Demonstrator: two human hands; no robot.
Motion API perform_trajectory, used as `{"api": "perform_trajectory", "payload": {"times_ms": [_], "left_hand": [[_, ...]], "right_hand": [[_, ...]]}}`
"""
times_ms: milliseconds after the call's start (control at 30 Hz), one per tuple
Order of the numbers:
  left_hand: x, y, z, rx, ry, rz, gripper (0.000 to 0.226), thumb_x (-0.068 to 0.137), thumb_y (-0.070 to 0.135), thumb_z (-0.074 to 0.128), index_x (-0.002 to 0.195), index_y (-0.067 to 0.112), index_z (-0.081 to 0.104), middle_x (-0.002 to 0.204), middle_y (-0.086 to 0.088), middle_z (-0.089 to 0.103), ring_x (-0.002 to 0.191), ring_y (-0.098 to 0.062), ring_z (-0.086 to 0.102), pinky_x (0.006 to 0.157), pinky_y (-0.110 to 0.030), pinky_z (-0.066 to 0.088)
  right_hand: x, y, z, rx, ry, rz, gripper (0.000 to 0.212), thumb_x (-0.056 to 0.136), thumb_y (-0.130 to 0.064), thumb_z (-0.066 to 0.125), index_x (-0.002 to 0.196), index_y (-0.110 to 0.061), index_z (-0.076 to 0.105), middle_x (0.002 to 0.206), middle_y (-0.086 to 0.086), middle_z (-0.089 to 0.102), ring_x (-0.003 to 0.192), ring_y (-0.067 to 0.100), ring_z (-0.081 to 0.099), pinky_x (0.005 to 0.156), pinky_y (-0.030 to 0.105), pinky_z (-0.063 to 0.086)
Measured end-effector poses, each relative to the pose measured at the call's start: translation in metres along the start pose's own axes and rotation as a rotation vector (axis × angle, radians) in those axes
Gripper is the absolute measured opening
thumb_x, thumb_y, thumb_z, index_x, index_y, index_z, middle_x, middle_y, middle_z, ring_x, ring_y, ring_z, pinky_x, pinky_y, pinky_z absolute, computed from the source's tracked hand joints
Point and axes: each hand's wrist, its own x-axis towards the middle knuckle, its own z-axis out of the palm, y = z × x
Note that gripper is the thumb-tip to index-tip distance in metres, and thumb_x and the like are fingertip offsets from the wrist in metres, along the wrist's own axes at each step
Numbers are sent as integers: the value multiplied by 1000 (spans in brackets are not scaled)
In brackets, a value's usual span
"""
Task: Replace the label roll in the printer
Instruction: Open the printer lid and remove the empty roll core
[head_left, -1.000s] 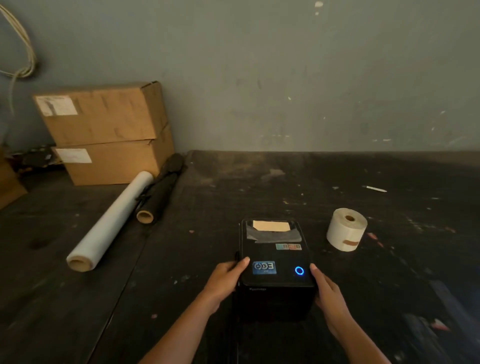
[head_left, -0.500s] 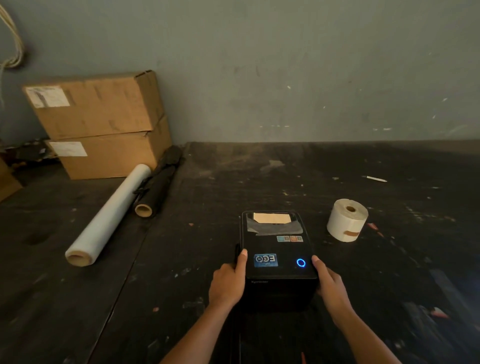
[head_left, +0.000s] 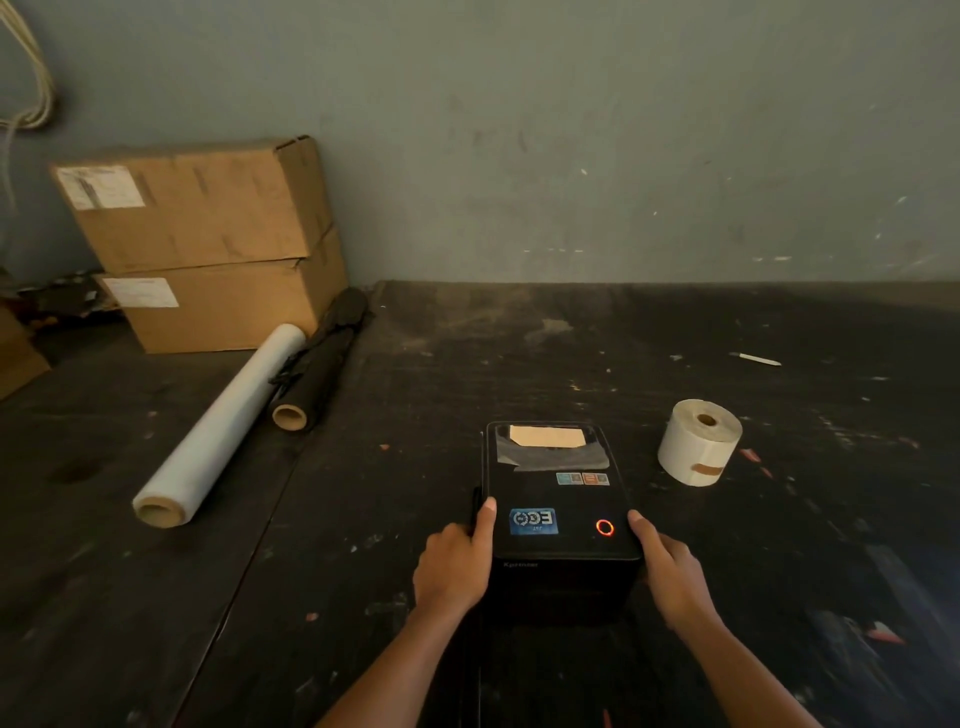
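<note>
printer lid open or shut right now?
Shut. The printer lid lies flat and flush on the body, no gap showing. The left hand and right hand grip its sides; the ring light glows red.

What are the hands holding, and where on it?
Both hands grip the black printer by its sides near the front: left hand on its left side, right hand on its right.

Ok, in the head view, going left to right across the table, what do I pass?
Clear film roll → black roll → left hand → printer → right hand → label roll.
</note>
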Motion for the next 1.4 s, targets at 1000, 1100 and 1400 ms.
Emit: {"api": "perform_trajectory", "payload": {"times_ms": [1000, 1100, 1400], "left_hand": [[41, 98, -90, -89, -260, 87, 107, 60, 94, 27, 121, 13, 62, 132, -8, 58, 122, -24, 51, 92, -36, 36], [46, 98, -90, -177, -311, 143, 75, 58, 88, 50, 93, 22, 62, 108, 1, 64, 91, -10, 57, 67, -24, 39], [75, 108, -66, -504, -146, 171, 57, 82, 73, 39, 109, 29, 65, 99, 15, 66, 99, -3, 57, 85, -26, 35]], "right_hand": [[7, -83, -2, 170, -113, -211, 62, 88, -46, 53, 141, -17, 38, 137, 7, 50, 107, 14, 46, 87, 34, 34], [17, -90, -6, 37, -79, -306, 60, 89, -44, 53, 141, -19, 37, 133, 5, 54, 104, 11, 49, 84, 31, 39], [56, -113, 12, -182, 125, -458, 65, 88, -59, 41, 140, -22, 38, 127, 7, 55, 111, 17, 56, 91, 37, 48]]}}
